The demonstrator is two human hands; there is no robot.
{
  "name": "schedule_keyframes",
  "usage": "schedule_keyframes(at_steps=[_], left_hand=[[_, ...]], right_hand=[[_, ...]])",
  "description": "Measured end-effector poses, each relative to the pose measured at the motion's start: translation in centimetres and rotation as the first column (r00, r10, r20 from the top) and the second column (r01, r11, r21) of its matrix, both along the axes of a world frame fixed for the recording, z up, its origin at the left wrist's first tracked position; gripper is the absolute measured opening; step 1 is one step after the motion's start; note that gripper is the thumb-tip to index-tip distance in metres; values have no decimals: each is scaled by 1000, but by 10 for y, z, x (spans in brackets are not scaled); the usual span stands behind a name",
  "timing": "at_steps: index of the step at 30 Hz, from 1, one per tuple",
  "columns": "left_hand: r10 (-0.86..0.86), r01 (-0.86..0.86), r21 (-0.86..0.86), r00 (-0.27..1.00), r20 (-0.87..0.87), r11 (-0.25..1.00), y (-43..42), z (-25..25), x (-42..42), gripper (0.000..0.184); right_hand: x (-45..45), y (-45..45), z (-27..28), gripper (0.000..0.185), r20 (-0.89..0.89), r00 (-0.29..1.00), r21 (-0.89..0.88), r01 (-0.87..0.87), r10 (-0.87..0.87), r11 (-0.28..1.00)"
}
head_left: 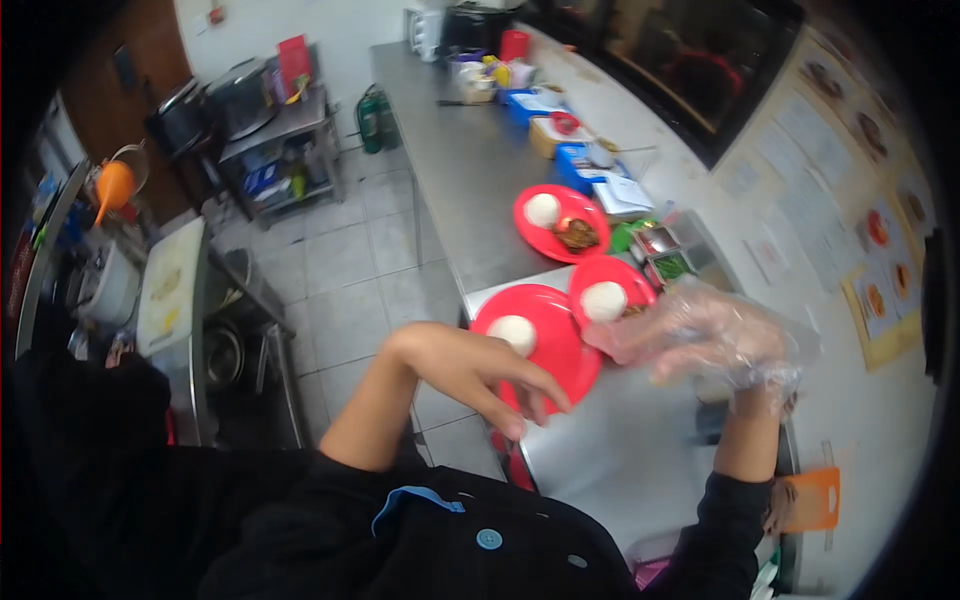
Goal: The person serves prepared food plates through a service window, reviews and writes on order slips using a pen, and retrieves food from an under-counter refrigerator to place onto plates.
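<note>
My left hand (480,370), bare, hovers over the near edge of a large red plate (570,375). Its fingers are bent and apart, and nothing shows in them. A white mound of rice (512,334) lies on that plate, partly behind my hand. My right hand (700,335), in a clear plastic glove, is stretched out beside a second red plate (587,274). Its fingers are apart, slightly blurred, with no item visible between them. That plate bears a rice mound (604,301) and some brown food, largely covered by my fingers.
Farther along the steel counter (425,130) sits another red plate (530,225) with rice and brown food. Metal containers (672,266), one with chopped greens, stand against the wall. Blue boxes (580,168) line the back. A cutting board (170,285) lies at left.
</note>
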State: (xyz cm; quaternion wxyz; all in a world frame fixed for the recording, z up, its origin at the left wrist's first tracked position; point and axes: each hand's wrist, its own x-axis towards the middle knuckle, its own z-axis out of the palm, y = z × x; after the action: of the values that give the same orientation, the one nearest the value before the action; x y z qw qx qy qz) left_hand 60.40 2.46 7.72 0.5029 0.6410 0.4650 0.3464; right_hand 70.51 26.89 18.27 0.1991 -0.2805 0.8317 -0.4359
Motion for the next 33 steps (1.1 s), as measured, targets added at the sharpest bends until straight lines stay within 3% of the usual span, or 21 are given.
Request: schedule_keyframes(at_steps=[2,5,7,8,9,11,12,13,14,15,16,17,18,20,24,26,27,28,29,32,33], left_hand=[[261,-257,-74,964,57,964,-69,-12,-39,54],[681,-673,-159,732,-8,722,-172,-36,-105,50],[934,-895,-285,356,5,343,-232,-71,-154,51],[985,-937,-340,125,-116,79,-256,-98,-172,56],[962,-912,-364,-100,-252,-191,-278,-132,-185,61],[713,-813,-103,-433,-551,-573,-320,-239,-197,66],[564,-784,62,-496,-660,-617,-336,-295,-192,69],[586,-714,-95,-482,-651,-693,-335,-293,-170,81],[515,-624,-102,-529,-674,-774,-334,-324,-153,92],[509,-569,-169,-515,-690,-805,-332,-321,-129,97],[392,-531,-51,-553,-735,-846,-332,-339,-107,97],[340,-510,-3,-571,-747,-860,-335,-349,-90,100],[280,-451,14,-577,-767,-892,-334,-362,-76,102],[274,-405,-56,-505,-819,-913,-332,-377,-63,101],[362,-280,-265,-392,-846,-923,-346,-386,-86,92],[495,-245,-442,-233,-837,-863,-354,-405,-114,77],[492,-238,-441,-231,-840,-865,-362,-411,-138,77],[545,-345,-467,-181,-818,-815,-368,-415,-165,72],[600,-455,-497,-108,-792,-738,-372,-417,-189,67],[643,-637,-434,-131,-754,-638,-379,-412,-286,58],[657,-704,-433,-63,-752,-563,-381,-413,-321,58]], right_hand=[[-61,-51,-5,40,33,999,243,31,-40,970],[-157,-142,-48,40,13,998,293,-60,59,954],[-208,-210,-74,42,54,976,175,-219,213,960],[-229,-242,-104,42,-18,959,273,-267,283,924],[-246,-271,-138,42,-92,930,366,-302,357,880],[-268,-327,-184,44,38,837,599,-457,546,657],[-273,-343,-194,46,70,854,664,-426,516,615],[-276,-351,-206,48,93,862,722,-403,499,562],[-292,-349,-237,50,42,849,639,-428,527,639],[-320,-345,-279,51,-3,841,534,-455,541,712],[-349,-339,-321,54,76,901,325,-428,427,843],[-359,-337,-326,54,318,934,84,-197,161,977],[-370,-327,-329,54,587,807,-53,115,-62,992],[-428,-298,-408,50,717,691,-286,416,-95,863],[-536,-256,-481,41,592,615,-123,707,-520,696],[-576,-227,-477,42,549,526,53,754,-650,655],[-610,-195,-506,42,541,499,16,798,-677,602],[-639,-171,-536,43,537,461,-20,845,-707,535],[-640,-181,-515,40,709,391,-158,899,-586,408],[-654,-218,-476,35,546,258,-114,966,-797,234],[-667,-216,-479,46,620,226,-73,970,-751,232]])
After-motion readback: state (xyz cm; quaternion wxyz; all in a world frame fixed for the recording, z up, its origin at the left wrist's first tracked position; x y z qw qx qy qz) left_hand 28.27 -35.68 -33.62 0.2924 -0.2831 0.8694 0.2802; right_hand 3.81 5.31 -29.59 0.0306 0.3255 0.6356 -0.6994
